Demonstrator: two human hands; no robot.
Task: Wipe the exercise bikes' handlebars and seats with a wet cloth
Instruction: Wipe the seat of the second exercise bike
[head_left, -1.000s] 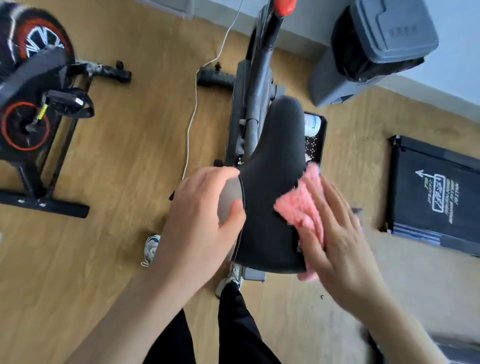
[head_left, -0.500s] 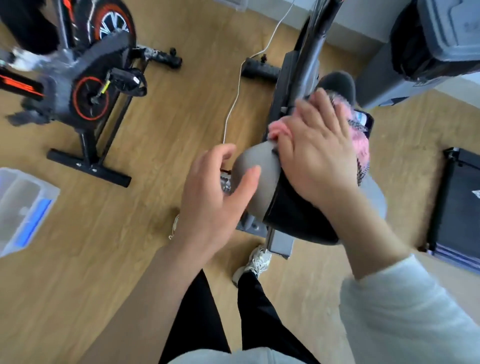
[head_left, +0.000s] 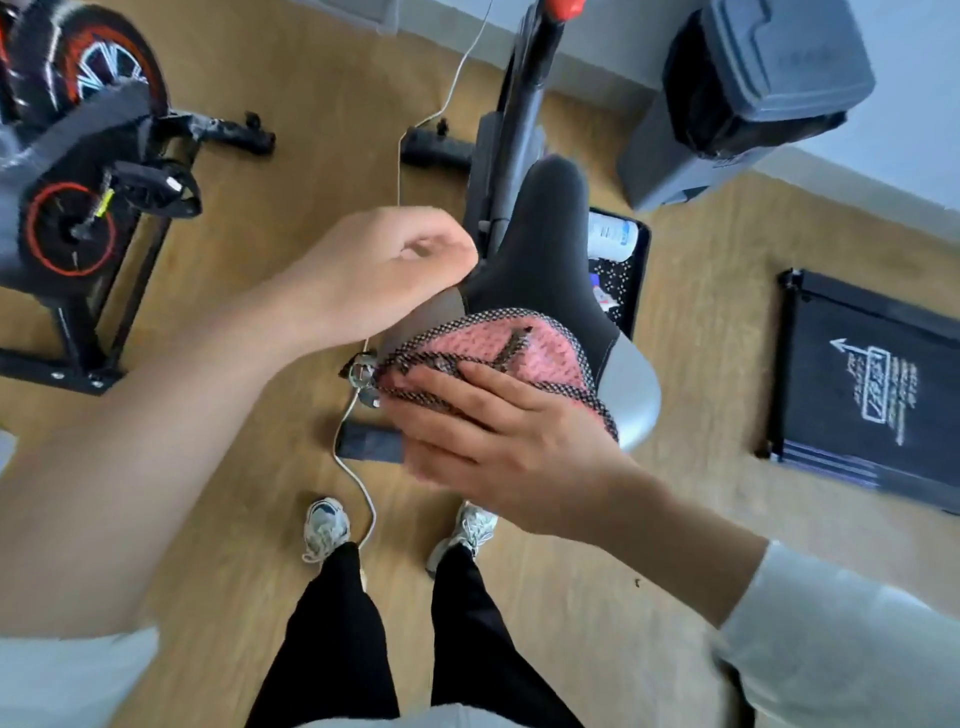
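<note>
The black bike seat (head_left: 545, 249) with grey side wings stands in the middle of the view, nose pointing away from me. A pink cloth (head_left: 498, 348) with a dark mesh edge lies across the seat's rear half. My right hand (head_left: 498, 436) presses on the cloth's near edge with straight fingers. My left hand (head_left: 384, 270) is at the seat's left edge, fingers curled against it and covering part of the left grey wing. The handlebars are out of view; only the grey frame post (head_left: 524, 104) shows ahead.
A second exercise bike (head_left: 78, 218) with a red-rimmed flywheel stands at the left. A grey lidded bin (head_left: 753, 88) is at the back right, a black folded treadmill (head_left: 872, 384) at the right. A white cable (head_left: 363, 493) runs over the wood floor by my shoes (head_left: 324, 525).
My right hand has slid the cloth from the seat's nose back to its rear. My left hand, open beside the seat half a second ago, has curled against the left edge.
</note>
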